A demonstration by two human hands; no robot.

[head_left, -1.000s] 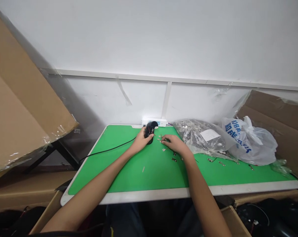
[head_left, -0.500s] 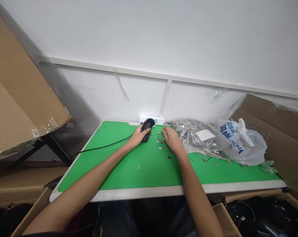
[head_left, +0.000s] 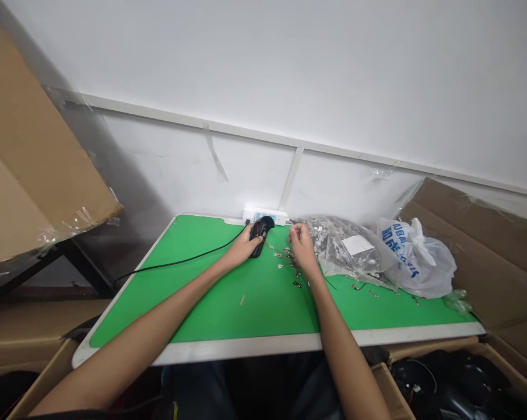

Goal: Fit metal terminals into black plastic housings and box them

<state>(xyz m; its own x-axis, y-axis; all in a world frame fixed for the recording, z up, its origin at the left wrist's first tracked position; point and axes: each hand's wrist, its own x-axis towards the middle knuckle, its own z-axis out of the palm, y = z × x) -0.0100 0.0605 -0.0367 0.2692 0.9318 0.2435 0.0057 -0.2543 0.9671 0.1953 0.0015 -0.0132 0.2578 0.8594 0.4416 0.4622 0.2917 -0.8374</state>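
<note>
My left hand (head_left: 245, 247) is wrapped round a black plastic housing (head_left: 259, 236) with a rounded top and a thin red wire on it. Its thumb lies across the front of the piece. To the right, my right hand (head_left: 302, 245) is raised a little over the table, thumb and fingers pinched together; whatever is between the fingertips is too small to make out. Several small metal contact pieces with thin wires (head_left: 281, 266) lie scattered on the green tabletop (head_left: 211, 309) between and below my hands.
Behind the housing, a white power strip (head_left: 281, 217) stands against the wall, and a black cable (head_left: 171, 264) runs left. At right lie a clear bag of metal parts (head_left: 329, 242) and a tied white bag (head_left: 425, 262). Cardboard boxes (head_left: 503, 256) flank the table.
The view has shifted slightly. My right hand's fingertips have drawn closer together near the scattered pieces. My left hand keeps its hold on the black housing.
</note>
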